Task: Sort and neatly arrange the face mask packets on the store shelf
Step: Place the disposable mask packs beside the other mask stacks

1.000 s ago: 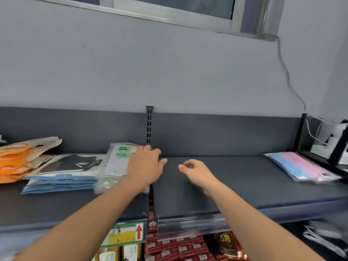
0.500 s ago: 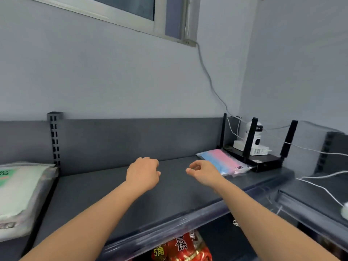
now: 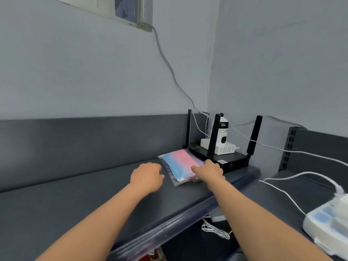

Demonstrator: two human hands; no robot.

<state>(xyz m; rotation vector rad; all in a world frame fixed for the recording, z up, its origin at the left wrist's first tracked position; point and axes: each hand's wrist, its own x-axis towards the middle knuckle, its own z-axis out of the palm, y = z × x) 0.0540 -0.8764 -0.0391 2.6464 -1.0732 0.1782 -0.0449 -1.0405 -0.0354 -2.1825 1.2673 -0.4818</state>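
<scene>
Our right hand (image 3: 208, 171) had swung over onto the pink-and-blue mask packet (image 3: 178, 162) beside the router (image 3: 226, 161) at the end of the shelf (image 3: 75, 204), grip unclear, left hand (image 3: 146, 176) loosely curled and empty alongside, so we judged pickup next.

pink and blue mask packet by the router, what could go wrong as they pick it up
The packet lies against the black router, so the right hand on its near corner could knock the router or an antenna while lifting. A jolt there might topple the white camera perched behind. If held by one corner only, the glossy packet may slip out and slide off the shelf.
</scene>
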